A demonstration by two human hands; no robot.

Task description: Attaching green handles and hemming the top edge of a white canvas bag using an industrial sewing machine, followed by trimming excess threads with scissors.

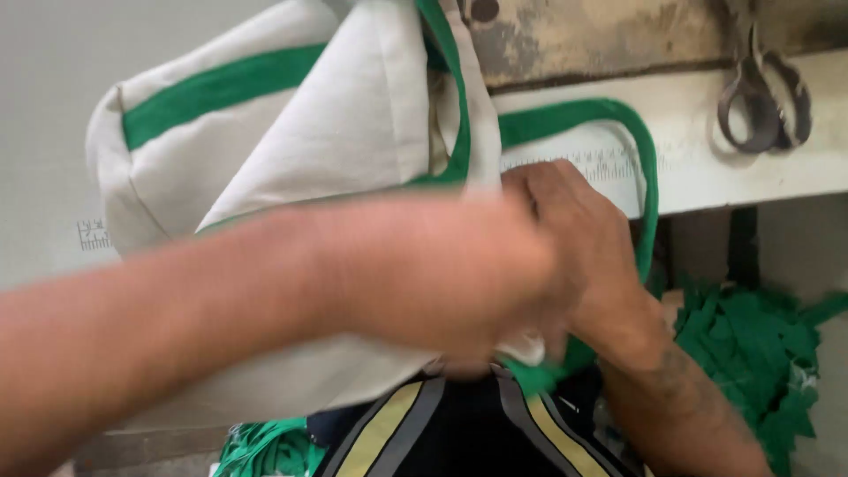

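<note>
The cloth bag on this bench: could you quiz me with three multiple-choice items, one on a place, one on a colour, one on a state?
1. Where do the scissors lie?
A. on the bench top at upper right
B. inside the bag
C. in the left hand

2. What colour is the trim on the cream cloth bag?
A. red
B. green
C. blue

3. What is the right hand doing?
A. resting flat and empty
B. gripping the bag's fabric
C. holding the scissors

Answers: 1 A, they rest alone by the bench's back edge. 2 B, green bands and handle. 3 B, its fingers close on cloth; the left hand is blurred.
</note>
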